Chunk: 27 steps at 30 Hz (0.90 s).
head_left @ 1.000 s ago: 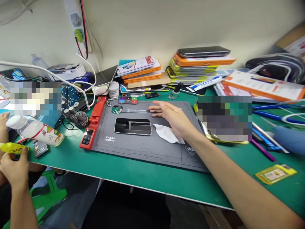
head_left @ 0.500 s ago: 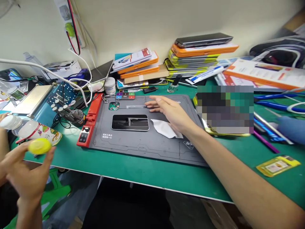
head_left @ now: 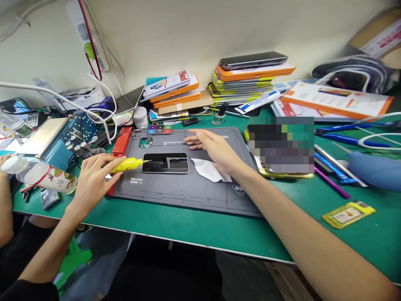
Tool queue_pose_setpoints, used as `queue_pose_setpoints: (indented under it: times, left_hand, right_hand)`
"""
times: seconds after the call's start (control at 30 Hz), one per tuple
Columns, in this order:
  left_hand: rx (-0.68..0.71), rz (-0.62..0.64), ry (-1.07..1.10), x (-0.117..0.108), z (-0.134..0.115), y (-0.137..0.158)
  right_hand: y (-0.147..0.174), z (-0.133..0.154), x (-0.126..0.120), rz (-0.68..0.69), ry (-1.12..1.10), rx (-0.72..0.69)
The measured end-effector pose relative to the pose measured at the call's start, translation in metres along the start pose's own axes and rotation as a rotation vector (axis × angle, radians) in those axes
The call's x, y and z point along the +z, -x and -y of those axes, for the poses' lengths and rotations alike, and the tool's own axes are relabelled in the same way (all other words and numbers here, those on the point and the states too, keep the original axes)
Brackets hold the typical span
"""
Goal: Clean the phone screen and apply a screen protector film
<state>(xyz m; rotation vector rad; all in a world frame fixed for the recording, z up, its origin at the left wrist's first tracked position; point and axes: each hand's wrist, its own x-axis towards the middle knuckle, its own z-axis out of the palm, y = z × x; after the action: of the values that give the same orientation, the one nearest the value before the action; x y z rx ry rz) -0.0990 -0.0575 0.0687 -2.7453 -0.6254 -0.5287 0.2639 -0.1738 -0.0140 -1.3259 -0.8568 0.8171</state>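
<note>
My left hand (head_left: 94, 179) is closed round a small yellow bottle (head_left: 127, 164) with a thin pointed tip. The tip is over the left end of a phone (head_left: 166, 163), which lies screen up on the dark grey work mat (head_left: 169, 192); whether it touches the glass I cannot tell. My right hand (head_left: 213, 148) lies at the upper middle of the mat with its fingers stretched out, holding nothing I can see. Its fingertips are by a narrow clear strip (head_left: 173, 143). A white cloth (head_left: 206, 170) lies just below that hand, right of the phone.
A patterned drink bottle (head_left: 52, 175) leans at the left, near another person's arm (head_left: 4, 209). Behind the mat stand stacked boxes (head_left: 250, 79) and a white jar (head_left: 140, 117). Blue-handled pliers (head_left: 347, 138), pens and a yellow packet (head_left: 348, 214) lie to the right.
My left hand has come in from the lower left with the yellow bottle, its tip now over the phone. My right hand has stayed in place on the mat.
</note>
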Motion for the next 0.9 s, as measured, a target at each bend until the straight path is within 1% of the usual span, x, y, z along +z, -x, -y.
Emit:
queue_pose_setpoints:
  times: [0.13,0.23,0.43,0.6,0.67,0.77,0.9]
  left_hand:
    - [0.048,0.026,-0.013,0.001,0.004,-0.010]
    - [0.090,0.019,-0.010,0.002,0.001,-0.019]
    - [0.174,-0.022,0.031,0.009,-0.017,-0.042]
    - [0.249,-0.014,0.047,0.015,-0.034,-0.061]
    - [0.258,0.000,0.076,0.017,-0.039,-0.067]
    - [0.244,0.022,0.093,0.016,-0.038,-0.066]
    - [0.187,0.026,0.078,0.012,-0.021,-0.049]
  right_hand:
    - [-0.001,0.000,0.001,0.002,-0.011,-0.010]
    - [-0.003,-0.001,0.001,0.011,-0.005,-0.016]
    - [-0.003,-0.003,0.000,0.007,-0.017,-0.008]
    - [-0.001,0.000,0.001,0.006,0.004,-0.006]
    - [0.000,0.002,0.001,0.008,0.003,0.004]
    - [0.001,0.002,0.001,0.007,0.004,0.009]
    - [0.000,0.001,0.001,0.009,0.011,-0.006]
